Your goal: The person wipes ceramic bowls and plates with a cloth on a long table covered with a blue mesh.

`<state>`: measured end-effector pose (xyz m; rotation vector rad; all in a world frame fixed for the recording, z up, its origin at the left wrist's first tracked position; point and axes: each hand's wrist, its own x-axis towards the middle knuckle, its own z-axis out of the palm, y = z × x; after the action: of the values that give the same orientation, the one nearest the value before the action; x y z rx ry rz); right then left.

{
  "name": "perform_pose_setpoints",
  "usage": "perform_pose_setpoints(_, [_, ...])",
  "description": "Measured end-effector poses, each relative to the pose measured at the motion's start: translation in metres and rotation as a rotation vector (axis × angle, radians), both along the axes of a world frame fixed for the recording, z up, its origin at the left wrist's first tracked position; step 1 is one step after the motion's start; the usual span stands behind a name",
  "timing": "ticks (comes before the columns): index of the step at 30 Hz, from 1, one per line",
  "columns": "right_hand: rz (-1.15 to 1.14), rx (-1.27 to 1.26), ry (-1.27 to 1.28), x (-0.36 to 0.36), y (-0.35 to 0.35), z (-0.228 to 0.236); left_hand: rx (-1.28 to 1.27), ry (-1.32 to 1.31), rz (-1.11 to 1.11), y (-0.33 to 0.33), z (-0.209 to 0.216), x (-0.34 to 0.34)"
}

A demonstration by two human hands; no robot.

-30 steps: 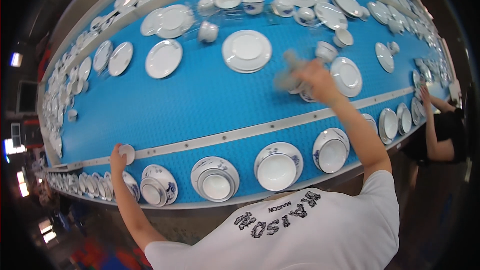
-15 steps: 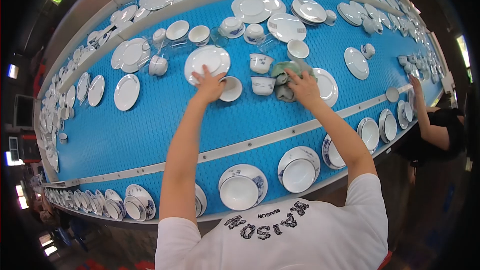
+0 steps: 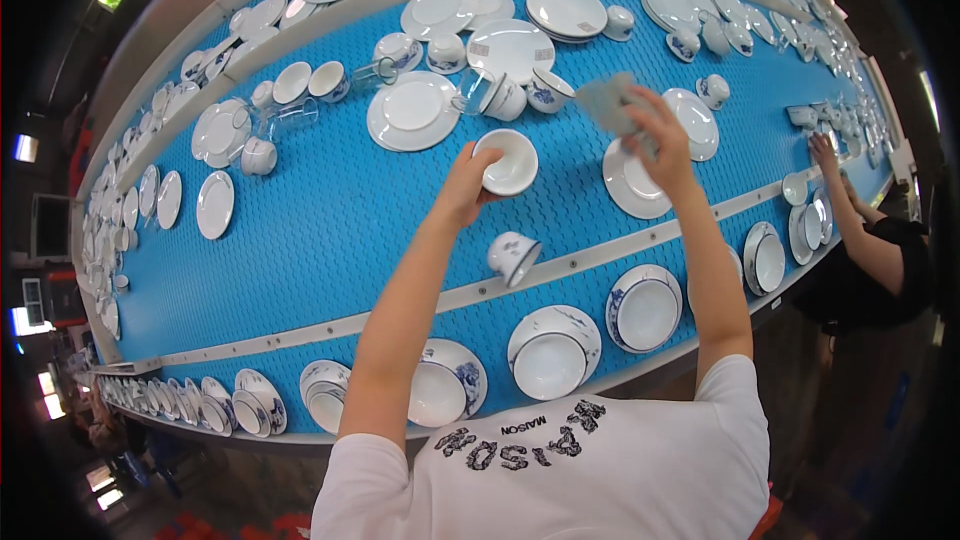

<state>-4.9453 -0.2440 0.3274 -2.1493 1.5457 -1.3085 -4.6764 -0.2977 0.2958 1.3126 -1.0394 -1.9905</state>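
Note:
My left hand [image 3: 462, 185] grips a small white bowl [image 3: 512, 168] by its side, thumb over the rim, mouth facing up. Farther right, my right hand [image 3: 668, 135] is closed on a grey-green cloth [image 3: 606, 103], blurred by motion, above a white plate [image 3: 630, 187]. A patterned cup-like bowl [image 3: 511, 256] lies tilted on the blue belt between my forearms. Beyond my hands, another patterned bowl [image 3: 551, 92] leans beside a glass [image 3: 478, 90] and a large white plate [image 3: 413, 112].
A pale rail [image 3: 400, 312] divides the blue belt from a near strip, where bowls on plates, such as a blue-patterned set [image 3: 643, 315], stand in a row. Crockery covers the far side. At the right, another person's hand [image 3: 824, 152] reaches among small bowls.
My left hand has left the plate and taken hold of a bowl, farther right. My right hand has lifted the cloth up and right. Several dishes now appear farther left.

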Motion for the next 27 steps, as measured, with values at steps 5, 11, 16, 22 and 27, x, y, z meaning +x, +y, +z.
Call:
perform_pose_setpoints(5, [0.306, -0.123, 0.368, 0.076, 0.032, 0.031, 0.226, 0.479, -0.031, 0.056, 0.021, -0.036])
perform_pose_setpoints(11, [0.162, 0.453, -0.203, 0.045, 0.042, 0.020, -0.539, 0.095, 0.442, 0.129, 0.031, -0.107])
perform_pose_setpoints(16, [0.138, 1.119, -1.328, 0.045, 0.119, -0.040, -0.844, -0.208, 0.185, 0.189, 0.031, -0.099])
perform_pose_setpoints(22, [0.461, 1.182, -0.256, -0.019, 0.163, -0.019, -0.779, -1.064, -0.278, 0.210, 0.024, -0.021])
perform_pose_setpoints(27, [0.282, 0.743, -0.159, -0.037, 0.044, 0.015, -0.265, -0.792, -0.195, 0.188, 0.003, -0.004])
